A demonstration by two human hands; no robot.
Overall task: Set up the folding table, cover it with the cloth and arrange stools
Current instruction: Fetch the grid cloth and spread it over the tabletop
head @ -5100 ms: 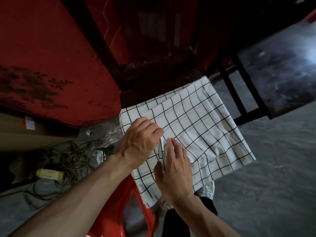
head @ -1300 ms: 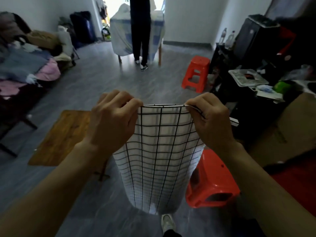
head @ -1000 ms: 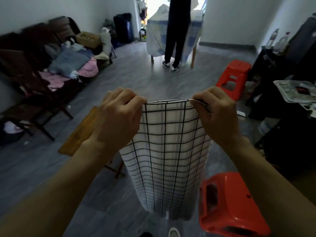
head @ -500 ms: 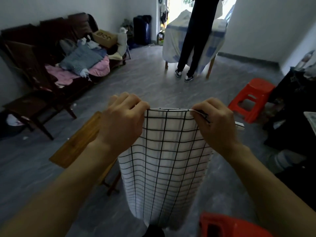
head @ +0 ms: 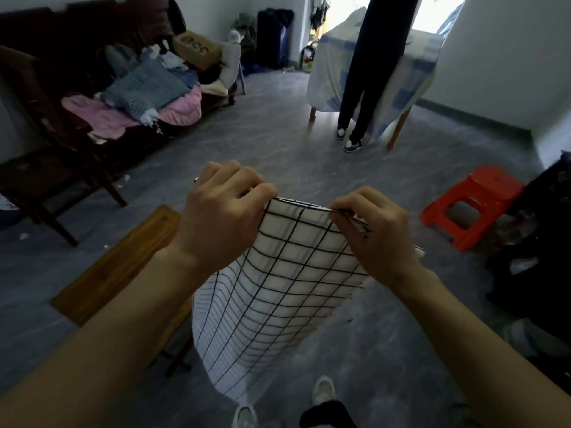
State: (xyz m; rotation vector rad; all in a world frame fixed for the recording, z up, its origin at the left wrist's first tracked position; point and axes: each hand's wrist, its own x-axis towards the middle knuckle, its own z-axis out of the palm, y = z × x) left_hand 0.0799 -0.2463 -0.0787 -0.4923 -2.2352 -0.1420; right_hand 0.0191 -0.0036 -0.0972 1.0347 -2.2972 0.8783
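A white cloth with a black grid [head: 272, 298] hangs folded in front of me, its lower end near my feet. My left hand [head: 222, 217] grips its top edge at the left corner. My right hand [head: 374, 233] pinches the same edge at the right. The wooden folding table [head: 123, 261] stands low on the floor at my left, partly hidden behind my left forearm and the cloth. A red plastic stool [head: 472, 205] stands on the floor at the right.
A dark wooden bench [head: 77, 118] piled with clothes lines the left wall. A person [head: 367, 88] stands ahead at a cloth-covered table [head: 330, 66]. Dark clutter [head: 537, 242] fills the right side. Grey floor lies open between.
I lifted the folded cloth off a stool, and my view has swung left across the room. The near red stool has left the bottom of the view. Both hands keep their hold.
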